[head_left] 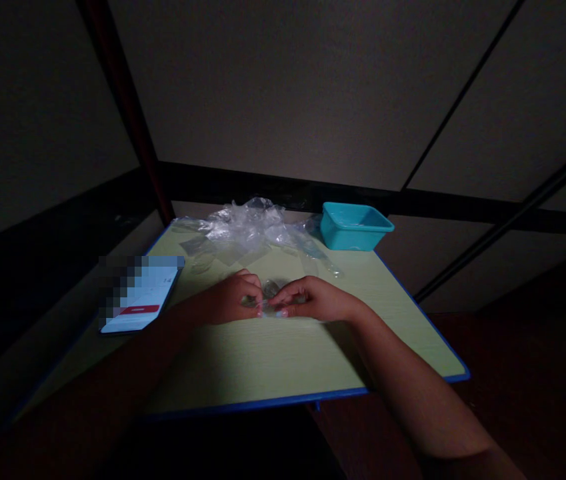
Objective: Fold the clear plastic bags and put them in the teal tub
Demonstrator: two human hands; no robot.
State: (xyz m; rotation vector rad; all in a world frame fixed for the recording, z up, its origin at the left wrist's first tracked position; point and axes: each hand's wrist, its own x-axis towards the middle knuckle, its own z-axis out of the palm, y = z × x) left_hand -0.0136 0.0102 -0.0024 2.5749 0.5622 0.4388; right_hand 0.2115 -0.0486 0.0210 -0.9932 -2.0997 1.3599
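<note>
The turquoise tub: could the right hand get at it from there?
Probably yes: the tub stands open-topped beyond the right hand, with mostly bare tabletop between them, though that hand is busy with a clear plastic piece.

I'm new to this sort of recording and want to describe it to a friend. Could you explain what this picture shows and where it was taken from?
There is no machine here: a person works with two bare hands, and a camera worn on the head looks forward and down at them. That gives the single picture. The left hand and right hand meet over a pale table with a blue edge. Between their fingers is something small and clear, probably thin plastic, too dim to name surely. Behind them lies a heap of crumpled clear plastic, with a turquoise tub to its right. On the left is a tablet or large phone, its screen lit and partly blurred out.
</note>
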